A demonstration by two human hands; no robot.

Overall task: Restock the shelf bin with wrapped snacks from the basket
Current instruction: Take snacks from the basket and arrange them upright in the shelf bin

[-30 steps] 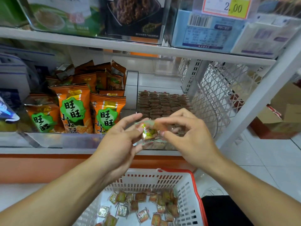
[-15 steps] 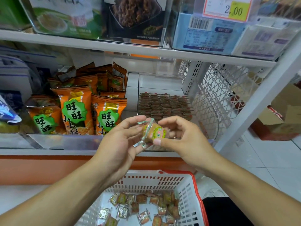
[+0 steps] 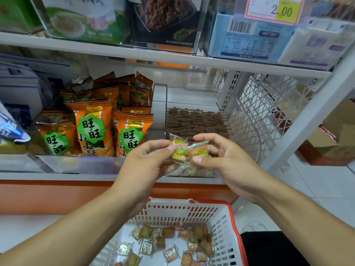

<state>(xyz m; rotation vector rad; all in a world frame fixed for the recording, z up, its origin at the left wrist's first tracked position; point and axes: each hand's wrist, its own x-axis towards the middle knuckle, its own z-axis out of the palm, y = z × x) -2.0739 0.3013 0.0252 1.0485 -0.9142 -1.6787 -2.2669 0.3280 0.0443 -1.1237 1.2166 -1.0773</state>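
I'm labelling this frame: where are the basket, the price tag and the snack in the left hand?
basket (image 3: 237, 223), head view, red right rim.
price tag (image 3: 276, 8), head view, printed face.
snack (image 3: 179, 150), head view, wrapper label.
left hand (image 3: 146, 162), head view, back.

Both forearms extended forward; left hand (image 3: 148, 162) and right hand (image 3: 228, 162) raised close together, each grip pinched, fingers curled.

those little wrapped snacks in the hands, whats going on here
A person is restocking a shop shelf. The left hand pinches one wrapped snack and the right hand pinches another, side by side in front of the clear shelf bin, which already holds rows of snacks. Neither held snack is in the bin yet. Below, the white basket with a red rim has many more wrapped snacks loose on its floor.
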